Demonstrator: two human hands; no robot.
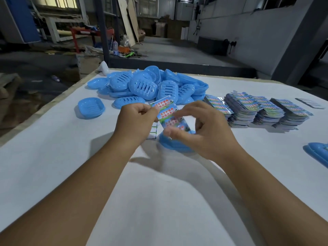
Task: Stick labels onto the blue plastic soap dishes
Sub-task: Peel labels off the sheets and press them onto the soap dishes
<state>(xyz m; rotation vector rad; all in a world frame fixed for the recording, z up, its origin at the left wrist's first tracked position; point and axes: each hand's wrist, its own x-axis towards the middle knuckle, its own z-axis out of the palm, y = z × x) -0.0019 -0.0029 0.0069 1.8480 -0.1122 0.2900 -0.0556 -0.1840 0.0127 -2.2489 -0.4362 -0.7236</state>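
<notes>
Hands: two (136, 119). Label stacks (262, 110): about four. Separate dishes (90, 107): three; heap (150, 86) uncountable.

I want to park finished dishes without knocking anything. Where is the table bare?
Bare white table lies near the left edge, this side of the lone soap dish. More between the right hand and the dish at the right edge. Crowded: the dish pile and label stacks.

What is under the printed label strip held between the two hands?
A blue plastic soap dish lies on the white table below the label strip; the right hand hides most of it.
</notes>
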